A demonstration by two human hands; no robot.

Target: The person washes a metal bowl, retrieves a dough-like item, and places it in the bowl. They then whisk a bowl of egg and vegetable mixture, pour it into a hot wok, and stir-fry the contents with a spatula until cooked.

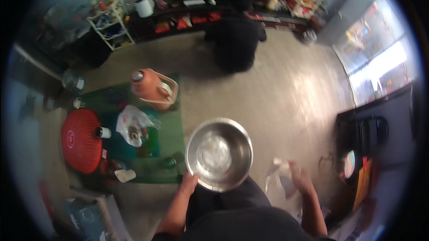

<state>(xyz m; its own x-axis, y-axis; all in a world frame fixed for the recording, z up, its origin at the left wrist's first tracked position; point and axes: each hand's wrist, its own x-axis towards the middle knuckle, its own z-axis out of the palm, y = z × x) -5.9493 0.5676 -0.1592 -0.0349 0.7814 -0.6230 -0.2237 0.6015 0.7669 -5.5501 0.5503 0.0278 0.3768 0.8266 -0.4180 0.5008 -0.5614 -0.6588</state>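
Note:
A round stainless steel bowl (219, 155) is held in front of my body, its mouth facing up. My left hand (190, 183) grips its rim at the lower left, with the thumb over the edge. Inside the bowl only bright reflections on bare metal show. Off to the right, my right hand (302, 178) is closed on a thin whitish piece, perhaps a plastic bag (284, 176), which hangs blurred beside the fingers. This hand is apart from the bowl.
On the green-topped table (171, 127) at left stand an orange vacuum flask (150, 88), a clear plastic bag (134, 123), a white cup (125, 175) and a red domed cover (82, 140). A person in dark clothes (234, 43) is low before the cabinet. A black chair (372, 133) stands right.

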